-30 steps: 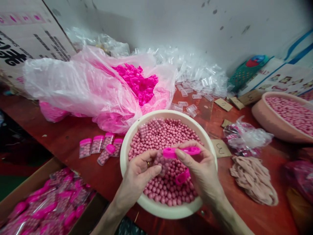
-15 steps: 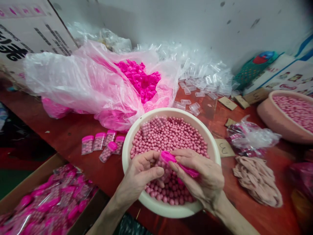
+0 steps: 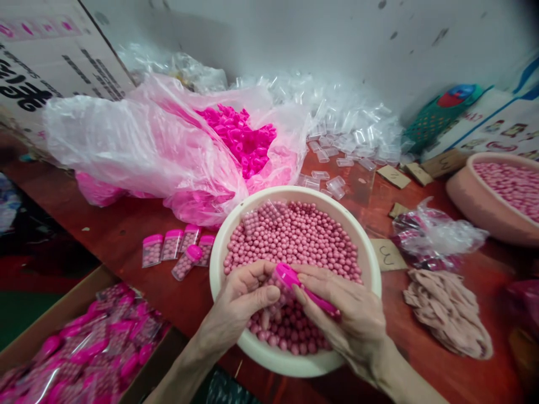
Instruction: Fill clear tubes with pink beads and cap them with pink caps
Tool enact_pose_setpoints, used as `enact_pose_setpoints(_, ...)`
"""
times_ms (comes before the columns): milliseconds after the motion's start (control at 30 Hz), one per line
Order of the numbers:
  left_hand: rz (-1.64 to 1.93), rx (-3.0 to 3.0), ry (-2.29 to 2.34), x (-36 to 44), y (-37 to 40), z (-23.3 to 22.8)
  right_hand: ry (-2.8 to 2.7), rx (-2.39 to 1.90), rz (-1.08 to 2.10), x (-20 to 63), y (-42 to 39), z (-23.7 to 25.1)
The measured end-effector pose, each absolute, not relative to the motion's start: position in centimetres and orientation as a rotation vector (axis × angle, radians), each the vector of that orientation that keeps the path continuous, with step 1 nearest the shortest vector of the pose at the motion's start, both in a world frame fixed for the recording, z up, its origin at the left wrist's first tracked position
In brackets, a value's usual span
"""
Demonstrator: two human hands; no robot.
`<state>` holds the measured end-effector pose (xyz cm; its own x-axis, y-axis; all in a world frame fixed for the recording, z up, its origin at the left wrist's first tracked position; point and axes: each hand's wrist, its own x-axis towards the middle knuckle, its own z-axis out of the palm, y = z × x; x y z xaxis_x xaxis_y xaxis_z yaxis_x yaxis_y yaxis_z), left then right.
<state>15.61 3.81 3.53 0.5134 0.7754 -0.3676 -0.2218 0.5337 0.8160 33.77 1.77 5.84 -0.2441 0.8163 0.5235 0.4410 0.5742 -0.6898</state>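
Over a cream basin point(image 3: 218, 255) of pink beads point(image 3: 301, 233), my left hand point(image 3: 242, 300) is closed round a small clear plastic container point(image 3: 274, 308) with beads in it, partly hidden by my fingers. A bright pink cap point(image 3: 286, 275) sits at the container's upper end. My right hand point(image 3: 351, 308) is closed, its fingertips against that cap. Another bright pink piece point(image 3: 320, 303), probably a second cap, lies under the same fingers. One clear container point(image 3: 252, 221) rests on the beads inside the basin.
Capped bead containers point(image 3: 172, 244) lie left of the basin; an open carton point(image 3: 80, 286) below holds many more. Behind are a plastic bag point(image 3: 138, 134) of pink caps and a heap of clear containers point(image 3: 357, 118). To the right lie a cloth point(image 3: 448, 311) and a second basin point(image 3: 475, 196).
Both hands stay over the basin with the container between them. The cap and the pink piece under my right fingers have shifted slightly in angle. The view has moved a little.
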Motion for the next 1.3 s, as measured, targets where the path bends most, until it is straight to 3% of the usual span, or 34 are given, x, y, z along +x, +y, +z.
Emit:
enact_pose_setpoints(167,0.705,0.681,0.796,15.6,4.1,3.9,-1.966,-0.961,0.643,34.5,2.1,6.5)
enact_pose_setpoints(467,0.608,0.718,0.782,15.5,3.9,3.7,-2.016,-0.863,0.353,34.1,2.8,5.9)
enact_pose_setpoints(667,0.653,0.724,0.816,15.7,3.8,3.7,-1.854,-1.005,0.688,33.9,2.3,5.3)
enact_pose_setpoints(833,0.689,0.83,0.824,15.8,3.7,3.6,-1.643,-1.056,0.764,33.2,2.4,5.6)
enact_pose_setpoints(1167,0.648,0.709,0.724,15.5,4.0,3.5,-1.909,-0.967,0.349,32.9,2.0,5.5)
enact_pose_setpoints(1300,0.66,0.742,0.746,15.4,3.8,3.4,-1.823,-1.018,0.584,33.1,1.7,5.9)
